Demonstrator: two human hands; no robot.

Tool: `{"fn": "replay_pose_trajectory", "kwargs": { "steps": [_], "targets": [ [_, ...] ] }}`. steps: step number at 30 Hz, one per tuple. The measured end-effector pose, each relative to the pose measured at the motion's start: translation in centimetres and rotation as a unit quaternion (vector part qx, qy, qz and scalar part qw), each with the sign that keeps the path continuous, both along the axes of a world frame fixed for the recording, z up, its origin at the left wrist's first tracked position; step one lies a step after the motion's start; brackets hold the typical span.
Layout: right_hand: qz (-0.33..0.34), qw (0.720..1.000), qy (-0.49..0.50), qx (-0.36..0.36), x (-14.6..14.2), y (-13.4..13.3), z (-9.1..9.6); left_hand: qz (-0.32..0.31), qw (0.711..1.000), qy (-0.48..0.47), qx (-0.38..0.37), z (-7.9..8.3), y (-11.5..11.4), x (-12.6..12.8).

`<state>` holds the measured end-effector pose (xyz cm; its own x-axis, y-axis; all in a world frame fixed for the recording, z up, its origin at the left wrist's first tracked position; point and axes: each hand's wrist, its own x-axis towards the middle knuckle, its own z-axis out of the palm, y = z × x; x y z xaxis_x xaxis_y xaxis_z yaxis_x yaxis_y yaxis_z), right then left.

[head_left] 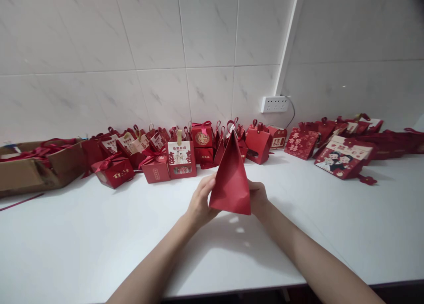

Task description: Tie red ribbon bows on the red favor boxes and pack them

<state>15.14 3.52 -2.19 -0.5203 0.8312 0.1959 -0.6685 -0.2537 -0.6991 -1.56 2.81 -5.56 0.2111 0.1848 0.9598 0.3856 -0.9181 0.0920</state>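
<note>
Pale marbled tiles line the wall behind a white table. Above its middle, the left hand and the right hand grasp a red paper box between them, clear of the tabletop, with a shadow beneath. Its plain triangular side faces the viewer, wide at the base, narrowing to a peak, lightly creased near the lower right. Ribbon loops show around the peak; whether they belong to it, I cannot tell.

Both forearms reach in from the near edge and converge. The left thumb lies along the box's left side; the right hand's fingers are mostly hidden behind it.

Just beyond stands a white-fronted box with a printed couple and a small window, something red and white showing through. Left of it sit a ribbon-tied red box and another with gold lettering. At far left, an open cardboard carton holds red pieces and ribbons. Toward the right, a slanted box with a cartoon couple lies near more red boxes.
</note>
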Motion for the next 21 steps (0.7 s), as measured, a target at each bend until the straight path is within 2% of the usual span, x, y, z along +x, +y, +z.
{"fn": "replay_pose_trajectory", "kwargs": {
  "steps": [1, 3, 4, 6, 8, 11, 13, 15, 16, 18, 21],
  "targets": [
    [-0.002, 1.000, -0.012, 0.010, -0.1, 0.0, 0.0, 0.011, 1.000, -0.021, 0.003, 0.2, -0.2, 0.1],
    [-0.021, 0.998, -0.043, 0.032, -0.3, 0.1, -0.1, 0.021, 0.993, -0.099, -0.053, 0.8, -0.5, 0.4],
    [-0.041, 0.996, -0.059, 0.045, -0.5, 0.1, 0.0, 0.007, 0.982, -0.150, -0.111, 1.2, -0.6, 0.6],
    [-0.103, 0.988, -0.080, 0.084, -0.7, 0.1, 0.0, -0.064, 0.938, -0.239, -0.242, 1.9, -0.6, 0.7],
    [-0.193, 0.965, -0.098, 0.146, -0.7, -0.1, 0.0, -0.163, 0.868, -0.296, -0.364, 2.5, -0.6, 0.6],
    [-0.328, 0.894, -0.172, 0.253, -0.4, -0.4, -0.1, -0.294, 0.725, -0.357, -0.510, 3.2, -0.6, 0.5],
    [-0.369, 0.849, -0.220, 0.308, -0.2, -0.8, -0.4, -0.342, 0.634, -0.399, -0.567, 3.4, -0.6, 0.6],
    [-0.369, 0.826, -0.237, 0.354, -0.3, -1.1, -0.6, -0.352, 0.573, -0.437, -0.598, 3.5, -0.7, 0.8],
    [-0.363, 0.820, -0.235, 0.375, -0.5, -1.3, -0.8, -0.354, 0.553, -0.445, -0.609, 3.6, -0.8, 0.9],
    [-0.350, 0.808, -0.224, 0.418, -0.8, -1.6, -1.0, -0.357, 0.532, -0.447, -0.624, 3.5, -0.8, 0.9],
    [-0.335, 0.789, -0.211, 0.469, -1.2, -1.8, -1.1, -0.359, 0.537, -0.439, -0.625, 3.4, -0.8, 0.9]
  ]
}}
